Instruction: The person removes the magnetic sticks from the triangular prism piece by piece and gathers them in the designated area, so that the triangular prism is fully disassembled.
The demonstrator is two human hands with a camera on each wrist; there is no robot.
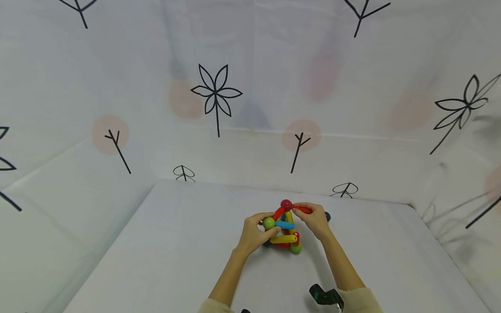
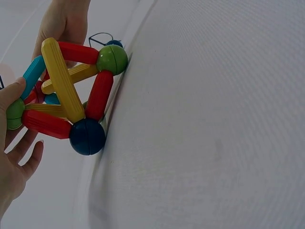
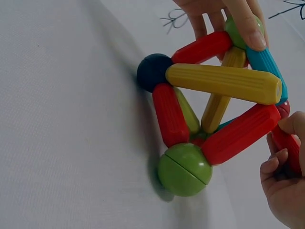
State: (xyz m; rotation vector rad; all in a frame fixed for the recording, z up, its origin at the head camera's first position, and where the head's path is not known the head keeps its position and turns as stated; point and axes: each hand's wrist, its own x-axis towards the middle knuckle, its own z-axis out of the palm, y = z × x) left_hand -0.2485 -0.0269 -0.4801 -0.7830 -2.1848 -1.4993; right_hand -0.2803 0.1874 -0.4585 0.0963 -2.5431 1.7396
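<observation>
Okay, left hand (image 1: 254,233) has thumb and fingers pinched round a green ball (image 1: 269,223) at the left corner of the stick-and-ball structure (image 2: 62,78), thumb also against the light blue rod (image 3: 267,67). Right hand (image 1: 316,221) pinches a red rod (image 1: 304,210) between thumb and fingers, rod's end at the red ball (image 1: 286,204) on top of the structure; touching or just short, can't tell. From there a 2nd red rod (image 1: 279,213) slopes down to the held green ball. Lower down, a dark blue ball (image 2: 87,137) and another green ball (image 3: 185,170) form 2 bottom corners, joined by a low red rod (image 3: 170,114). Near yellow rod (image 3: 219,82) meets the dark blue ball at 1 end, other end sticking out beside the end of another red rod (image 3: 240,133). Structure is on the white table (image 1: 176,261), right of its middle, between both hands. Another dark blue ball (image 1: 328,216) shows just past the right hand, partly hidden. Beige sleeves on both arms, dark device (image 1: 326,296) by the right sleeve (image 1: 360,300). Behind: white cloth (image 1: 254,113) with black line flowers and pinkish round blotches.
</observation>
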